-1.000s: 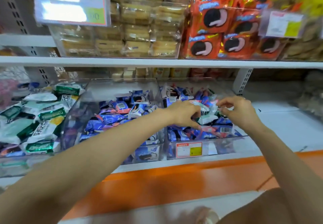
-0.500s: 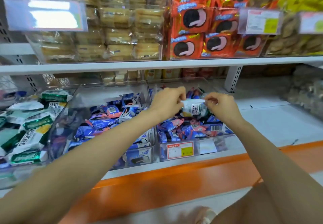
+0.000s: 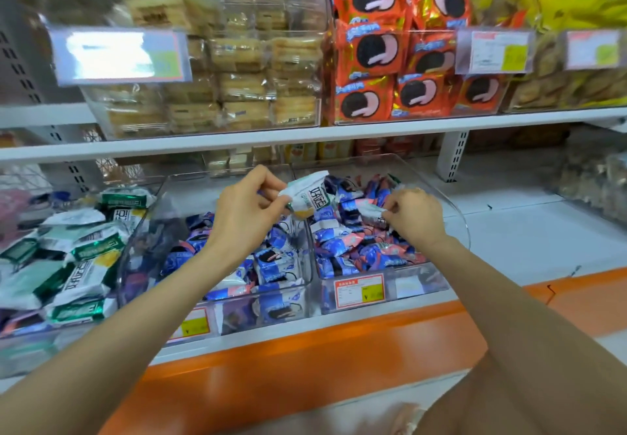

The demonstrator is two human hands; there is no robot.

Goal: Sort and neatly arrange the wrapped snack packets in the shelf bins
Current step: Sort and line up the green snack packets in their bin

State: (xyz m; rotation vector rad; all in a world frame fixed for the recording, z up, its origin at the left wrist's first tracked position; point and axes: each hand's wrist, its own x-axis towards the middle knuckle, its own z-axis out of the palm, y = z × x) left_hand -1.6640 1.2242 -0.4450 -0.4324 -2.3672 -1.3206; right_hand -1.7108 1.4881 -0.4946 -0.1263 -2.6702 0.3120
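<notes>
The grip of my left hand [image 3: 247, 212] is closed on the white-green packet [image 3: 307, 197], now alone, above the left wall of the right bin [image 3: 456, 209]. My right hand [image 3: 415, 217] has let go and pinches a second white packet [image 3: 371, 212] inside this bin. So strays leave it, I judge.
</notes>
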